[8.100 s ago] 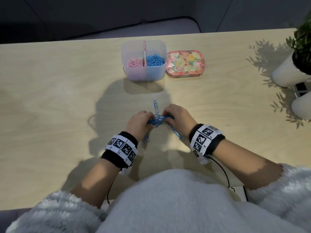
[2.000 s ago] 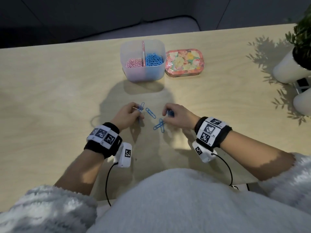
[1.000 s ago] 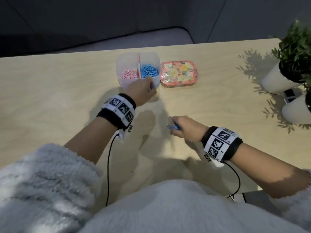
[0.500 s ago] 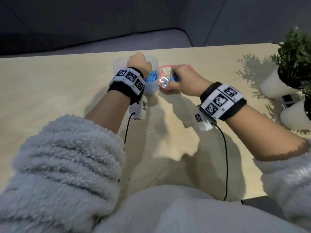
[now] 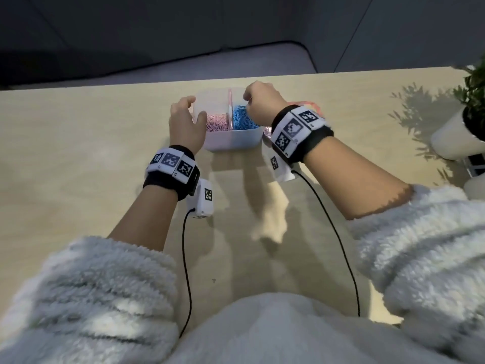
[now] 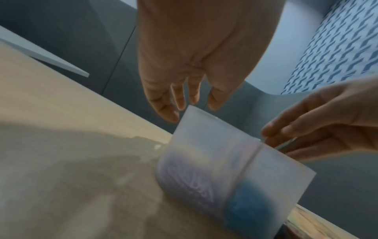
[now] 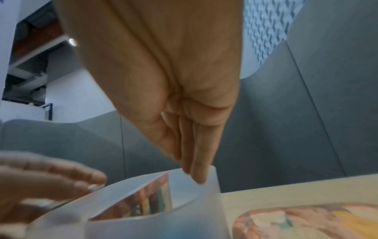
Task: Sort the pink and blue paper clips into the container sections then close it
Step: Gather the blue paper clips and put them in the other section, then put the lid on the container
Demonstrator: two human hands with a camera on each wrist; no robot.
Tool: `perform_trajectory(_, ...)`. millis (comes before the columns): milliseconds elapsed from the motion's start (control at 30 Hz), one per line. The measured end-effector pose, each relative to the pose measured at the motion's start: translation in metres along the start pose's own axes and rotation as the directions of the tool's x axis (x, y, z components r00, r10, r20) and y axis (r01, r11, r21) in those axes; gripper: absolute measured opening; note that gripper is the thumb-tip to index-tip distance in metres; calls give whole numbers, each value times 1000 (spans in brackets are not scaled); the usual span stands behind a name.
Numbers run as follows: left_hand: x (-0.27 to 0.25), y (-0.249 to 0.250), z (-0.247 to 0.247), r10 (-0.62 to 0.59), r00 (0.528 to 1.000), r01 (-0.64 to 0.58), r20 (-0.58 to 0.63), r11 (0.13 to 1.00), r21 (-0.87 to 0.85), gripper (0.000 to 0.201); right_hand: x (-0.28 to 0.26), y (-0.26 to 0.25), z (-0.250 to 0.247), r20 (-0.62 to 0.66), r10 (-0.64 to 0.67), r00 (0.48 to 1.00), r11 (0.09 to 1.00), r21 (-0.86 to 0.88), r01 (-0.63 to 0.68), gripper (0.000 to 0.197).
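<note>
The translucent white container (image 5: pixel 233 140) stands open at the table's far middle. A pink divider (image 5: pixel 230 109) splits it, with pink clips (image 5: pixel 216 124) on the left and blue clips (image 5: pixel 242 120) on the right. My left hand (image 5: pixel 189 111) is at its left corner, and the loosely extended fingers (image 6: pixel 163 110) touch the rim. My right hand (image 5: pixel 259 101) hangs over the blue section. Its straight fingers (image 7: pixel 196 169) point down inside the wall (image 7: pixel 212 202), with no clip visible between them. The floral lid (image 7: pixel 306 221) lies right of the container, mostly hidden under my right wrist in the head view.
White pots with a green plant (image 5: pixel 456 135) stand at the table's right edge, with a small dark object (image 5: pixel 475 164) beside them. Black cables (image 5: pixel 333 224) run from both wrist cameras toward my body. A grey seat lies beyond the far edge.
Both hands left the table's middle, where loose blue clips lay, and reached the container. The right hand went from above the lid to above the blue section. The left hand shifted to the left corner.
</note>
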State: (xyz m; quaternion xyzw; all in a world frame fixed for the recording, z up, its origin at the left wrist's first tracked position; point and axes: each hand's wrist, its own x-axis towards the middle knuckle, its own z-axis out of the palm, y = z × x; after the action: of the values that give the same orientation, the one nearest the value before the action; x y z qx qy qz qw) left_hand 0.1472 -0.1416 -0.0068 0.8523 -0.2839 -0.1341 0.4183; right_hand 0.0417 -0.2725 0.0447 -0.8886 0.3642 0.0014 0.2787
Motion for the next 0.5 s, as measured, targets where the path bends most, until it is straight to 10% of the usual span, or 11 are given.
perform_trajectory(167, -5, -16, 9, -90, 981, 114, 173, 984, -134, 55, -9, 63, -16, -350, 147, 925, 984, 151, -99, 29)
perform_trajectory(333, -14, -21, 11, -102, 979, 131, 174, 978, -165, 60, -20, 122, 3, -224, 459, 860, 873, -66, -483, 65)
perform_trajectory(500, -24, -15, 10, -119, 972, 163, 203, 962, -217, 59, -14, 140, 26, -196, 564, 802, 820, 24, -572, 78)
